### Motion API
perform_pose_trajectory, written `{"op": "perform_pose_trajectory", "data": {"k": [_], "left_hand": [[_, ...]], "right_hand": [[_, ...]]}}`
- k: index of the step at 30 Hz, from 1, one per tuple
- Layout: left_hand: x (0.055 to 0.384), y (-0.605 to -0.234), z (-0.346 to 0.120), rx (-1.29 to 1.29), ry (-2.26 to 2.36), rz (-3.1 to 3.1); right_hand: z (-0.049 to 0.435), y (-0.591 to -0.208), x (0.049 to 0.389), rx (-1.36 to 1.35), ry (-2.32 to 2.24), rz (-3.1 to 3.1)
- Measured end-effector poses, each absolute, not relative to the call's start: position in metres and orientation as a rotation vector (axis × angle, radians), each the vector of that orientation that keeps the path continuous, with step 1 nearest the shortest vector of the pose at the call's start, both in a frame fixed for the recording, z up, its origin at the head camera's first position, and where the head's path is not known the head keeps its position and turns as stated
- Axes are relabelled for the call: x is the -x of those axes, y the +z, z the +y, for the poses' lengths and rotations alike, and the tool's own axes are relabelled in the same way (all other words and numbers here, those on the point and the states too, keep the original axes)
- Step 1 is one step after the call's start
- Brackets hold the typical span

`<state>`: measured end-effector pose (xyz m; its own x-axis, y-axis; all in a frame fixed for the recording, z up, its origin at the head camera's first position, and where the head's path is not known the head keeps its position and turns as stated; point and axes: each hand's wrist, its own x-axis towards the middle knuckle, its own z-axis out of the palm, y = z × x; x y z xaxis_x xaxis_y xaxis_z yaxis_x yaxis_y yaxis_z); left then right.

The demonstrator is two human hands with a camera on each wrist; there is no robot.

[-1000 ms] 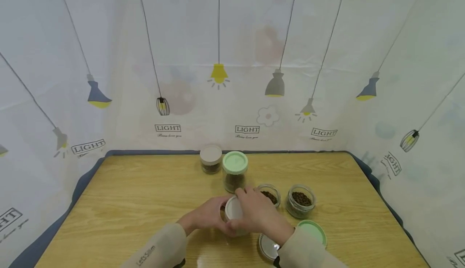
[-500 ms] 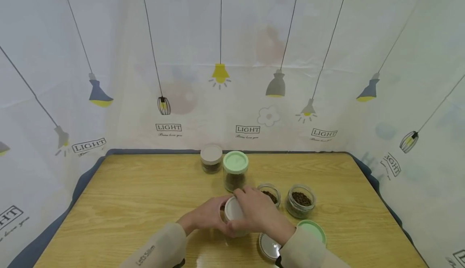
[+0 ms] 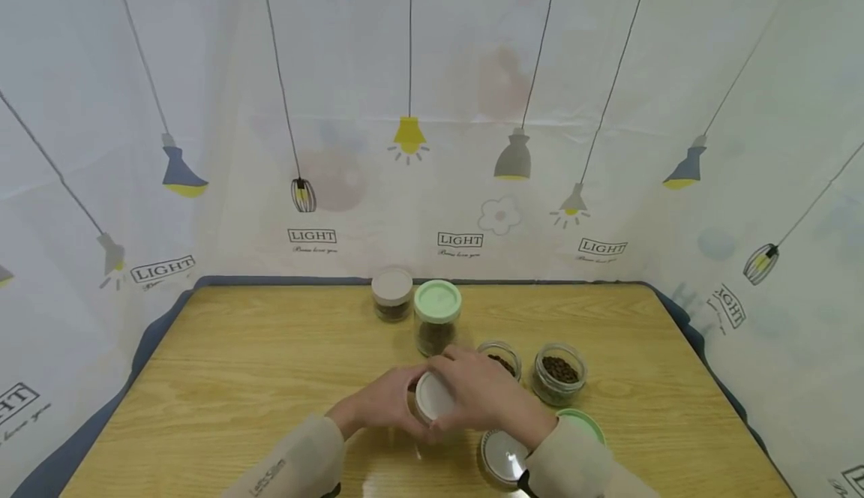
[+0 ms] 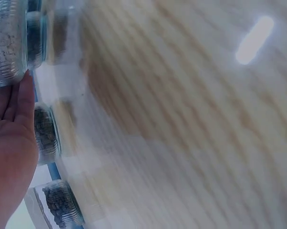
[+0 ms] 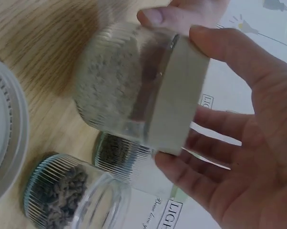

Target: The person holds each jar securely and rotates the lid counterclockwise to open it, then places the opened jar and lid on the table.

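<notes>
In the head view a glass jar with a pale screw lid (image 3: 435,395) is between both hands near the middle of the table. My left hand (image 3: 388,400) grips the jar's body from the left. My right hand (image 3: 482,393) holds the lid from above, its thumb and fingers spread round the rim. In the right wrist view the ribbed glass jar (image 5: 112,76) appears tilted, with pale, grainy contents, and the lid (image 5: 179,98) sits on its mouth. The left wrist view has my left hand (image 4: 15,152) against that jar (image 4: 9,43) at the left edge.
Two lidless jars of brown pellets, one (image 3: 498,363) partly covered by the right hand and one (image 3: 559,373) farther right. A green-lidded jar (image 3: 437,318) and a beige-lidded jar (image 3: 392,295) stand behind. A white lid (image 3: 504,457) and green lid (image 3: 584,423) lie near the right forearm.
My right hand has turned slightly on the lid, and its wrist has shifted a little to the right. The left hand keeps its hold on the jar.
</notes>
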<state>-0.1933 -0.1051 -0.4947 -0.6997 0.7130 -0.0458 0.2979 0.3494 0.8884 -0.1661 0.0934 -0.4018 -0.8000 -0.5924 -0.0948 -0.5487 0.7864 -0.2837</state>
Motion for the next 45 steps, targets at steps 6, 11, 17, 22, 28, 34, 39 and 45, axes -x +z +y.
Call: {"op": "perform_pose_trajectory", "data": {"k": [6, 11, 17, 22, 28, 34, 39, 45], "left_hand": [[0.191, -0.495, -0.107, -0.864, 1.324, 2.177], [0.192, -0.496, -0.106, -0.836, 1.300, 2.237], [0.193, -0.497, -0.106, -0.806, 1.306, 2.260], [0.194, -0.499, -0.104, -0.828, 1.313, 2.279], [0.192, -0.498, -0.101, -0.817, 1.327, 2.280], [0.191, -0.496, -0.100, -0.800, 1.325, 2.271], [0.191, -0.495, -0.101, -0.793, 1.310, 2.273], [0.190, -0.495, -0.101, -0.768, 1.326, 2.251]], "right_hand": [[0.096, -0.397, 0.167, 0.997, -0.430, 2.695], [0.097, -0.395, 0.164, 0.943, -0.410, 2.722], [0.091, -0.400, 0.159, 0.691, -0.281, 2.874], [0.084, -0.403, 0.155, 0.586, -0.244, 2.918], [0.079, -0.407, 0.154, 0.563, -0.249, 2.951], [0.080, -0.410, 0.159, 0.589, -0.307, 2.906], [0.082, -0.409, 0.161, 0.676, -0.344, 2.841], [0.088, -0.405, 0.166, 0.930, -0.341, 2.748]]}}
